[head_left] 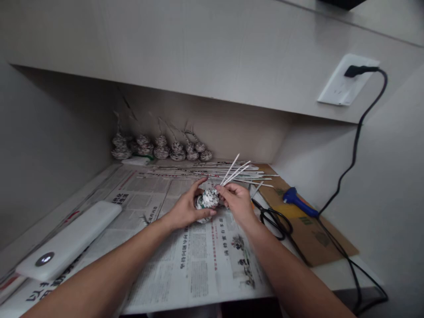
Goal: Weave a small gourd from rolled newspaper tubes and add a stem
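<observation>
In the middle of the head view a small woven paper gourd [210,198] lies tilted above the newspaper, black and white with bits of green. My left hand [187,205] is curled round its body, thumb on the near side and fingers on the far side. At the gourd's narrow end my right hand [236,198] pinches the base of several white paper strips [236,171], which fan out up and to the right. Its lower fingers are partly hidden.
Behind lie many rolled paper sticks [185,171]; finished woven gourds [161,148] line the back wall. To the right are black scissors [273,221], a blue glue gun [300,202] with a cord, and cardboard [326,243]. A white device [71,238] lies left on newspaper [155,269].
</observation>
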A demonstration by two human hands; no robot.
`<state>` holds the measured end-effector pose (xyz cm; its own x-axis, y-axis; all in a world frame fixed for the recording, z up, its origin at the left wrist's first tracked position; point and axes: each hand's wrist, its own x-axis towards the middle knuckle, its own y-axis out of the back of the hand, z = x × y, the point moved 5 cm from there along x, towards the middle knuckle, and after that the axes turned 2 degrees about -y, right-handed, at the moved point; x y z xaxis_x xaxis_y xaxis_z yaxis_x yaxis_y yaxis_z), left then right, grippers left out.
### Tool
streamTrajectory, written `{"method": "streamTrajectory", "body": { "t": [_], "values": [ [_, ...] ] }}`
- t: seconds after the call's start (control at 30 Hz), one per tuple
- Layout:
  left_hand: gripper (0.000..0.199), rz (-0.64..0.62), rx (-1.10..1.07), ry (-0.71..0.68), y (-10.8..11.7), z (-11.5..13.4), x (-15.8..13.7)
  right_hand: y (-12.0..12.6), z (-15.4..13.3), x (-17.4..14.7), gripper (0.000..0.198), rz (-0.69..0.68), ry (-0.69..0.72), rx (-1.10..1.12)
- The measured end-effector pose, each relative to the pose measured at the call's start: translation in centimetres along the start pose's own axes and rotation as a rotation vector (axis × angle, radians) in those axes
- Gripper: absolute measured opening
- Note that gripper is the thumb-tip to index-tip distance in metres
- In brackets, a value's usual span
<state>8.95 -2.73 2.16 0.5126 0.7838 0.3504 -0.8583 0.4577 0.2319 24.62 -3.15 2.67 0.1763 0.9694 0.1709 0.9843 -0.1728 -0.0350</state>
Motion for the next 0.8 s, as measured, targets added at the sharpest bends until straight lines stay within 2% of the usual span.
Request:
{"method": "streamTrajectory", "body": {
  "t": [0.1, 0.17, 0.27, 0.33, 0.53, 0.63, 0.8],
  "values": [
    [0.104, -0.051, -0.067, 0.004, -0.2, -0.4, -0.1, 0.1, 0.1, 0.1, 0.035, -0.014, 0.037, -0.048],
    [0.097, -0.042, -0.155, 0.006, 0.0, -0.5, 0.1, 0.0, -0.3, -0.1, 0.033, -0.033, 0.120, -0.157],
    [0.063, 0.090, -0.277, 0.039, 1.0, -0.7, 0.5, -0.4, -0.9, -0.8, 0.028, -0.073, 0.249, -0.329],
    [0.044, 0.180, -0.310, 0.079, 1.6, -0.8, 0.7, -0.7, -1.1, -1.1, 0.024, -0.106, 0.278, -0.368],
    [0.022, 0.242, -0.299, 0.083, 1.9, 0.4, 0.7, -1.1, -0.5, -1.1, 0.022, -0.157, 0.199, -0.271],
    [0.022, 0.228, -0.303, 0.082, 1.8, 0.8, 0.6, -1.4, 0.0, -0.9, 0.023, -0.182, 0.137, -0.183],
    [0.027, 0.241, -0.401, 0.112, 2.0, 0.4, 0.7, -1.7, 0.6, -0.8, 0.028, -0.223, -0.051, 0.035]
  ]
}}
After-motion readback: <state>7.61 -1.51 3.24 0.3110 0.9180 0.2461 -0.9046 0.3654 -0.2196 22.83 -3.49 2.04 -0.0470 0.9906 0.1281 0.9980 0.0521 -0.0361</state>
